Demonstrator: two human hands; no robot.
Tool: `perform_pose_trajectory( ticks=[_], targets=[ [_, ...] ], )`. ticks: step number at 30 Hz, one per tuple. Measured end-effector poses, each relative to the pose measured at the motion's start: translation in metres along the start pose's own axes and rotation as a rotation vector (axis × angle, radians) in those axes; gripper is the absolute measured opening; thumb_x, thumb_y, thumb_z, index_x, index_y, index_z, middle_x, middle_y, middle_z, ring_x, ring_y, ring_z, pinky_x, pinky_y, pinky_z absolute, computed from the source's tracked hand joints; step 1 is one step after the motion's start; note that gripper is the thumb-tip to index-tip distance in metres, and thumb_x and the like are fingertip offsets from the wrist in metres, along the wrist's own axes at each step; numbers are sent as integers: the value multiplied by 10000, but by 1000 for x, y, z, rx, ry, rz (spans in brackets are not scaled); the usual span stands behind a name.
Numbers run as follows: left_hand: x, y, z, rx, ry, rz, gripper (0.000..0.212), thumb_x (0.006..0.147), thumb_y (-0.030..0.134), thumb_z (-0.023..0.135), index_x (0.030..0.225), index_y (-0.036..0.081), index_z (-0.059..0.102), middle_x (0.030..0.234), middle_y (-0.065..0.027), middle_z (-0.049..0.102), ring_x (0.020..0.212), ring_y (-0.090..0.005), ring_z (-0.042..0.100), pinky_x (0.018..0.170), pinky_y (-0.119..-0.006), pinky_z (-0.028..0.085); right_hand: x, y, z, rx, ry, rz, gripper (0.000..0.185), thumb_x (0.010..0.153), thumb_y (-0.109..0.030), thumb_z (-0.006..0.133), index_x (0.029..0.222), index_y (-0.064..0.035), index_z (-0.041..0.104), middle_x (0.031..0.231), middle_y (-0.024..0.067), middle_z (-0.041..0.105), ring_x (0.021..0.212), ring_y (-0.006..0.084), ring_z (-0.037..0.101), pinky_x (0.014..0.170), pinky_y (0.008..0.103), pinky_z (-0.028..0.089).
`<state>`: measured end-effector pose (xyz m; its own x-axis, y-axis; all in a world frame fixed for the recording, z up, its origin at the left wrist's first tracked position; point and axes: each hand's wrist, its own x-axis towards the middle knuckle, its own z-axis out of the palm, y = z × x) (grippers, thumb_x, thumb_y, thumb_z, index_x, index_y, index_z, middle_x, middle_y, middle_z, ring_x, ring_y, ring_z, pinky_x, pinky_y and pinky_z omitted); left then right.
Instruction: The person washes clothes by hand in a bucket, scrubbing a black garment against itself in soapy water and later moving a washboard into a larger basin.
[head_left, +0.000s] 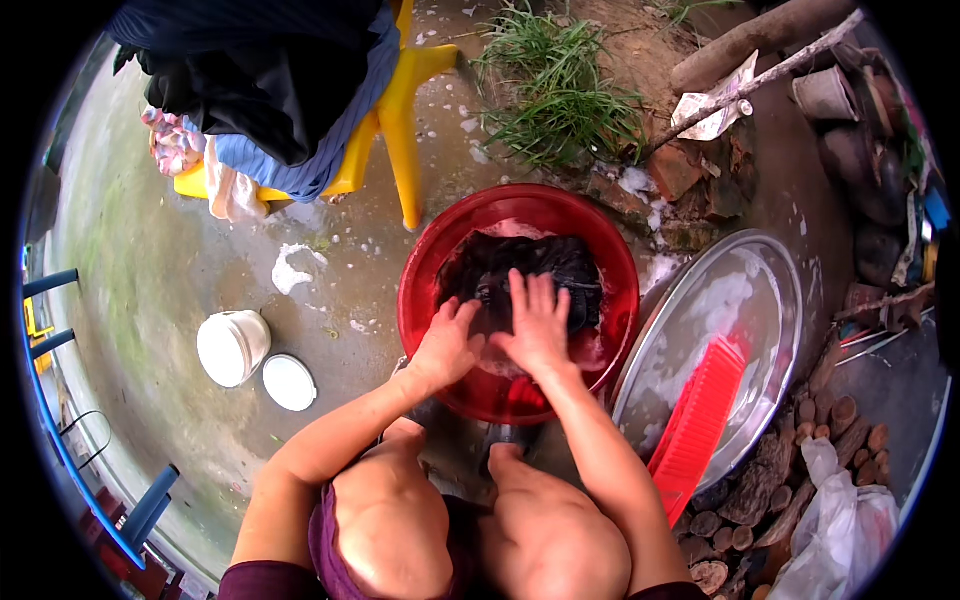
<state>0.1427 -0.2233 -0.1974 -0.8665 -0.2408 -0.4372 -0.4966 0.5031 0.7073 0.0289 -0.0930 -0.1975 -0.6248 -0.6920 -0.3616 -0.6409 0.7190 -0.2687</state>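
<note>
A round red plastic basin (429, 247) stands on the wet concrete in front of my knees. Dark wet cloth (559, 253) lies bunched inside it, with a little foam and water around it. Over the basin's left side is my left hand (448, 346), its fingers apart and nothing in them. My right hand (538, 319) is spread flat at the near edge of the cloth, fingers pointing away from me. Whether either hand touches the cloth or hovers just above it is hard to tell.
A metal tub (784, 300) holds suds and a red plastic washboard (701, 420). Clothes (255, 82) are heaped on a yellow plastic stool (401, 120). A white bucket (232, 349) and its lid (289, 382) sit left. Firewood (772, 480), a plastic bag (832, 517) and grass (562, 90) lie around.
</note>
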Motion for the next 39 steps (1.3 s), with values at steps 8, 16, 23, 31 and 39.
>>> perform_pose_trajectory(
  ticks=[8, 16, 23, 31, 39],
  targets=[
    [31, -14, -4, -965, 41, -396, 714, 840, 324, 658, 1397, 18, 333, 1342, -211, 470, 1221, -288, 480, 1019, -360, 377, -22, 31, -13, 1349, -57, 237, 457, 696, -16, 694, 1133, 4, 561, 1009, 79, 642, 919, 185, 626, 830, 293, 479],
    [31, 55, -36, -1579, -348, -596, 681, 868, 614, 502, 1315, 99, 494, 1265, -144, 533, 1112, -248, 556, 908, -406, 480, -85, 12, -102, 2140, 97, 250, 622, 576, -50, 587, 1187, 53, 536, 1085, 142, 633, 1051, 280, 595, 960, 374, 440],
    [15, 79, -2, -795, -189, 67, 417, 838, 376, 636, 1039, 13, 596, 910, -149, 652, 843, -298, 650, 772, -396, 512, -55, 31, -12, 2089, -68, 624, 696, 908, -533, 501, 1459, -178, 267, 1401, 81, 399, 1254, 221, 412, 999, 404, 388],
    [45, 40, -21, -89, 189, 149, 232, 809, 225, 614, 957, 51, 572, 927, -186, 592, 896, -377, 589, 752, -465, 501, -50, 33, -10, 1954, 62, 623, 361, 955, -303, 507, 1204, -42, 517, 1071, 53, 631, 964, 166, 604, 890, 319, 471],
    [33, 29, -55, -156, 289, 98, 160, 866, 92, 570, 1003, 26, 523, 949, -217, 582, 890, -421, 575, 759, -455, 470, -56, 53, -69, 486, 277, 178, 681, 732, -81, 736, 1334, -61, 419, 1309, 178, 414, 1230, 321, 430, 1060, 379, 337]
  ],
)
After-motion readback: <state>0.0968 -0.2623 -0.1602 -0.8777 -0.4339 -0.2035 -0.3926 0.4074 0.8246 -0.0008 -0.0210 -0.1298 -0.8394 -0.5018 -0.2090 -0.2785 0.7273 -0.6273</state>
